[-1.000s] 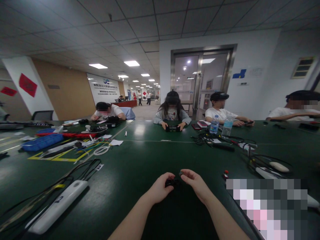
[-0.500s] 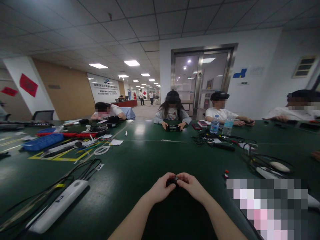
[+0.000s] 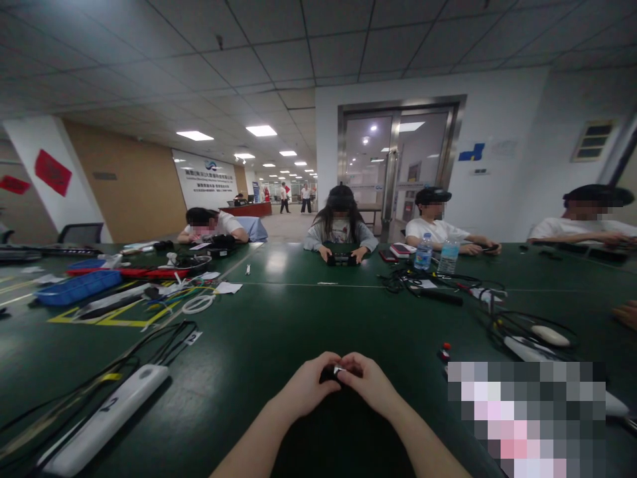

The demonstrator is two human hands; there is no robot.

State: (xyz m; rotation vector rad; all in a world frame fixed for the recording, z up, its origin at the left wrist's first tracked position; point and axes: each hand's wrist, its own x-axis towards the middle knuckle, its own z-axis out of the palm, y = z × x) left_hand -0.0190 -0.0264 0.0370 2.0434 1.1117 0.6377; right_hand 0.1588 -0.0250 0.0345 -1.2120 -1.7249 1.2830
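Observation:
Both hands meet over the dark green table (image 3: pixel 259 345), near its front edge. My left hand (image 3: pixel 311 385) has its fingers curled round a small dark object (image 3: pixel 330 373), mostly hidden by the fingers. My right hand (image 3: pixel 365 382) pinches the same object from the other side, its thumb near a small pale, shiny part (image 3: pixel 339 369). The fingertips of the two hands nearly touch. What the object is cannot be made out.
A white power strip (image 3: pixel 112 415) with black cables lies at the left. Beyond it are a blue tray (image 3: pixel 79 287) and loose wires. Two water bottles (image 3: pixel 423 252), more cables and a white mouse (image 3: pixel 550 335) are at the right. Several people sit across the table.
My hands have shifted slightly left and down in view, still together round the object. The shiny part now shows more clearly. The whole view has moved a little.

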